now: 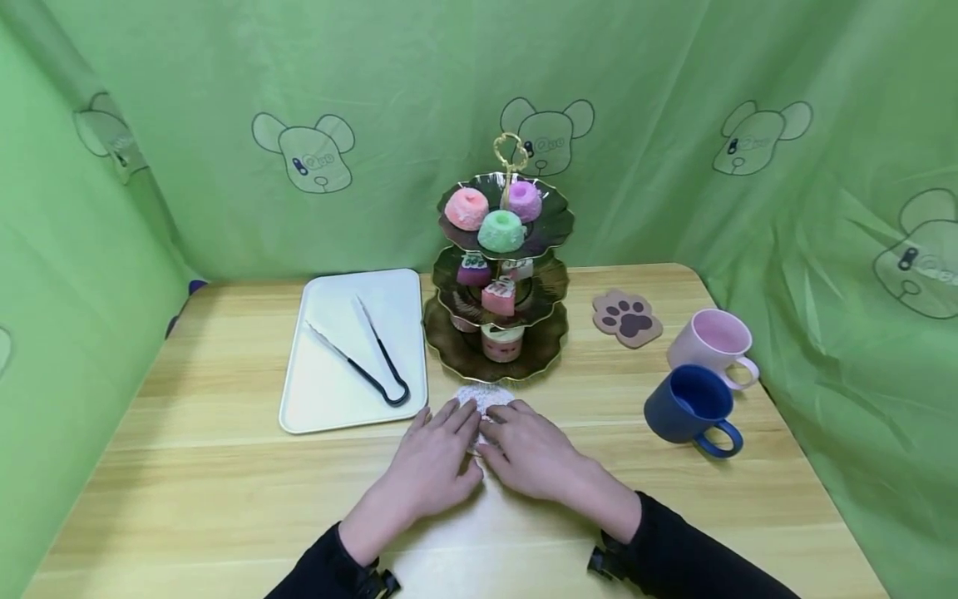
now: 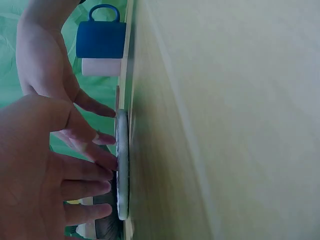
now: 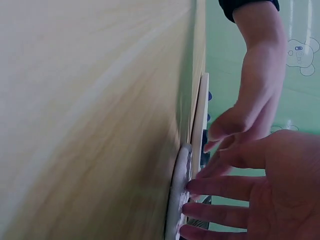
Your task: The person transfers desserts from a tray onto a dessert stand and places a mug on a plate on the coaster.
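Observation:
A flat, round, pale speckled pad (image 1: pixel 485 394) lies on the table just in front of the tiered stand. Both hands meet over it and hide much of its surface. My left hand (image 1: pixel 437 459) rests its extended fingertips on the pad's left part, thumb pointing inward. From the other side, my right hand (image 1: pixel 533 453) touches the pad with its fingers spread. Seen edge-on in the left wrist view, the pad (image 2: pixel 123 170) is a thick disc lying flat on the wood. Fingertips of both hands reach its upper face there, and neither hand curls round it.
A three-tier dessert stand (image 1: pixel 490 358) with small cakes stands behind the pad. To the left, a white tray (image 1: pixel 314 399) carries black-handled tongs (image 1: pixel 382 353). Right of the stand are a paw-shaped coaster (image 1: pixel 629 319), a pink mug (image 1: pixel 692 341) and a blue mug (image 1: pixel 677 412).

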The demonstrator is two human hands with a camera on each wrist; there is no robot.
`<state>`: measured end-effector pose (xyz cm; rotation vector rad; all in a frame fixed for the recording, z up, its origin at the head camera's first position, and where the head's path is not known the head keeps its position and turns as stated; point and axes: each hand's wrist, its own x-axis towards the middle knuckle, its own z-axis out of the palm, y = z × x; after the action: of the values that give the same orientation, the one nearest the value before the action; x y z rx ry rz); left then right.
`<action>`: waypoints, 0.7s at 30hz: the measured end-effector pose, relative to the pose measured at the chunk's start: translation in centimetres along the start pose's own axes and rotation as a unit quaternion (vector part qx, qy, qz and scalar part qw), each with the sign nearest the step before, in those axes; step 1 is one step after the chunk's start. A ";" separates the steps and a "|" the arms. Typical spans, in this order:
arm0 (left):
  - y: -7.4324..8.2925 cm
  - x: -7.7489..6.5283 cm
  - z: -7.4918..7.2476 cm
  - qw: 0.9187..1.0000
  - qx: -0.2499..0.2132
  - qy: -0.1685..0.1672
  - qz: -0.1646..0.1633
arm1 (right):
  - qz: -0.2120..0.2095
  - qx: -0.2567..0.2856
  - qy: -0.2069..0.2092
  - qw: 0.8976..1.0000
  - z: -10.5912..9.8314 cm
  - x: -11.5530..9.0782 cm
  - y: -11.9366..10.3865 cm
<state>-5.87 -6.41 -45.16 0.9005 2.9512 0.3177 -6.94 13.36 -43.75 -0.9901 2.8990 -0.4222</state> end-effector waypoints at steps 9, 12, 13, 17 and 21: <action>-0.3 -0.2 0.1 0.999 -0.006 -0.032 -0.005 | 0.036 0.064 0.026 0.997 -1.0 -2.5 1.0; -0.4 -0.3 -0.1 0.999 -0.009 -0.039 -0.012 | 0.061 0.077 0.060 0.993 -2.3 -3.7 1.8; -0.4 -0.4 -0.1 0.999 -0.010 -0.042 -0.015 | 0.070 0.078 0.072 0.992 -2.8 -4.1 2.2; -0.6 -0.8 -0.3 0.999 -0.018 -0.046 -0.019 | 0.119 0.090 0.134 0.980 -5.0 -6.6 4.1; -0.6 -1.0 -0.3 0.999 -0.023 -0.044 -0.018 | 0.165 0.080 0.226 0.957 -7.2 -9.6 6.7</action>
<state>-5.36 -7.53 -45.03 0.8334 2.8641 0.3355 -4.21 25.98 -39.06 -0.4095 3.2640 -0.9458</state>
